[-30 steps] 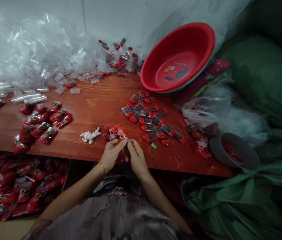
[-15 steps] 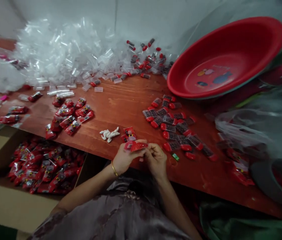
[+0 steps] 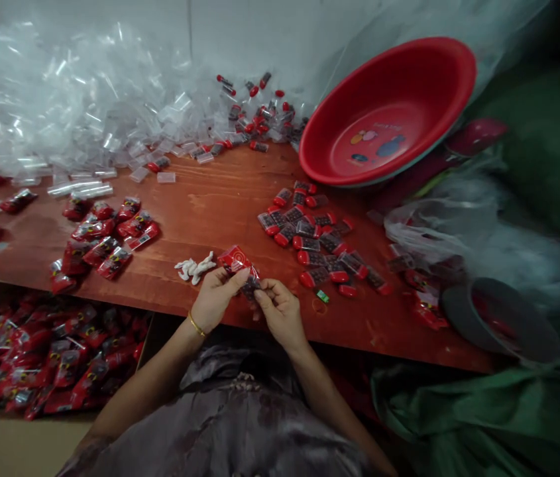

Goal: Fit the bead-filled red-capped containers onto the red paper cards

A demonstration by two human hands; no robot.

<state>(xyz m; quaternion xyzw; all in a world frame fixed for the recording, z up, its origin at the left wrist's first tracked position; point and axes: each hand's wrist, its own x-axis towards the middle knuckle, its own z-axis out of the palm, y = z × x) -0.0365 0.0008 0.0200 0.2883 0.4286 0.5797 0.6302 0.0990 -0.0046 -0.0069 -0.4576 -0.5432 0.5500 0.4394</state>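
Observation:
My left hand [image 3: 213, 299], with a gold bangle at the wrist, is closed on a small red packet [image 3: 236, 257] printed with a ring pattern. A dark, shiny section [image 3: 250, 286] shows at the packet's lower end, and I cannot tell whether it lies inside. My right hand [image 3: 282, 311] pinches that lower end with thumb and fingers. Left of the packet lie twisted white pieces [image 3: 195, 267]. To the right, several clear tubes with red ends and dark contents [image 3: 308, 243] are spread on the table. A small green piece [image 3: 322, 296] is near my right hand.
Shiny red packets [image 3: 105, 242] lie on the wooden table [image 3: 205, 212] at left; more fill a box [image 3: 51, 351] below its edge. Clear plastic tubes [image 3: 85, 99] are heaped at the back. A red basin [image 3: 384, 112], a plastic bag [image 3: 439, 218] and a grey container [image 3: 498, 318] stand right.
The view has turned right, so things sit farther left. The packet has gone from lying sideways across my hands to pointing away from me, and both hands have shifted their grip on it.

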